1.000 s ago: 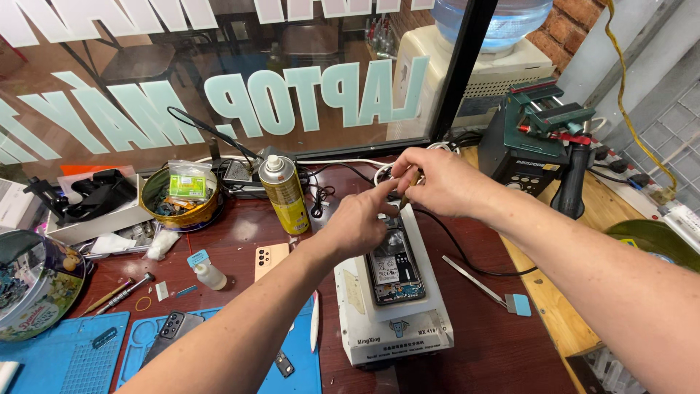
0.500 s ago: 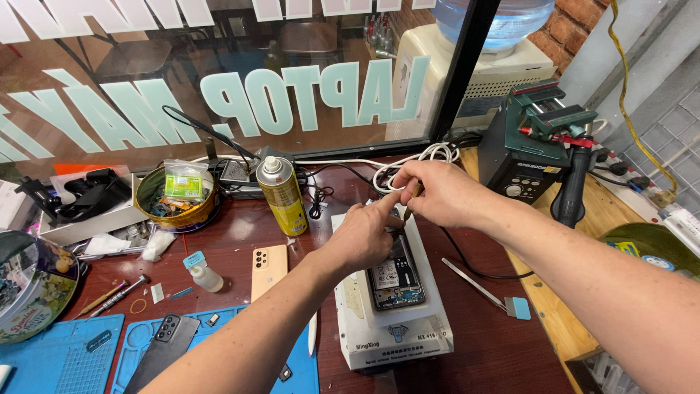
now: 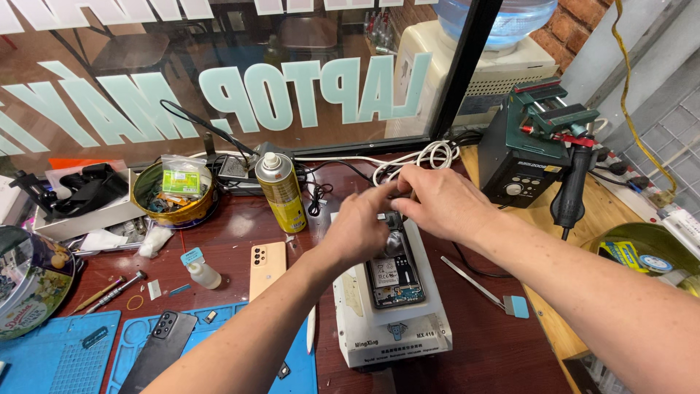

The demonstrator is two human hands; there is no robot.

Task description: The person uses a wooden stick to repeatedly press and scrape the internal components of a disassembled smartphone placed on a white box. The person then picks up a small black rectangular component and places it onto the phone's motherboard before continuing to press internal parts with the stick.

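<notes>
Both hands, left hand [image 3: 362, 228] and right hand [image 3: 437, 204], have shifted slightly over the opened phone [image 3: 394, 272]; grip unclear.

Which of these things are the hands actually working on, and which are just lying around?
In use:
left hand
right hand
opened phone
white heating pad

Lying about:
spray can
peach phone back
black phone
small dropper bottle
hot-air station

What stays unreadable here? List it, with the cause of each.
Head view:
- Top of the opened phone: covered by the left hand and right hand.
- Anything pinched in the fingertips: hidden and motion-blurred.
- Black phone: lower end cut off by the bottom edge.
</notes>
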